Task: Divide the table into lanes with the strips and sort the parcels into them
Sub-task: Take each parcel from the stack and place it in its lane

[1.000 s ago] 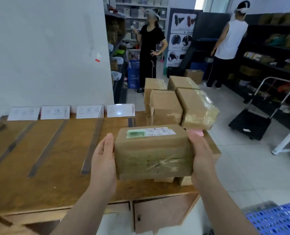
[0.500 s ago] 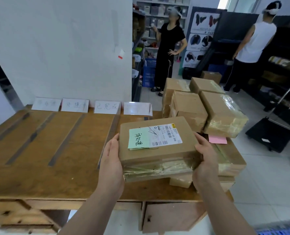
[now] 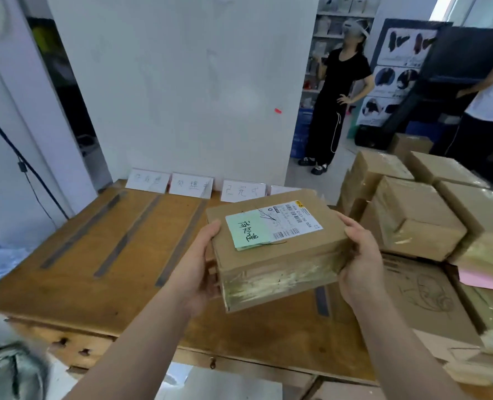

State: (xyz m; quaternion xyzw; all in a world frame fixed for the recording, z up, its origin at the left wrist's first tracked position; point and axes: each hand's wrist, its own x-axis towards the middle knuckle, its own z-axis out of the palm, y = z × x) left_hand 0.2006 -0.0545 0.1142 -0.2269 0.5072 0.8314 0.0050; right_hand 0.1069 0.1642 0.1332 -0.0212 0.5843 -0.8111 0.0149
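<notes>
I hold a brown cardboard parcel (image 3: 277, 249) above the wooden table (image 3: 75, 284), tilted so its top faces me. A green handwritten note and a white barcode label are stuck on that top. My left hand (image 3: 202, 264) grips its left side and my right hand (image 3: 357, 261) grips its right side. Three dark strips (image 3: 127, 235) lie lengthwise on the table to the left. White lane cards (image 3: 191, 184) lean on the wall behind them. A stack of taped parcels (image 3: 418, 220) fills the table's right end.
A pink note (image 3: 479, 280) sticks out among the stacked parcels. Two people (image 3: 337, 93) stand in the aisle beyond the table by shelving. A white wall panel rises behind the table. A black cable runs down at the left. Blue plastic lies at the left edge.
The parcel has tipped from front-facing to top-facing, showing the green note and label. It and my view have shifted left, over the lanes.
</notes>
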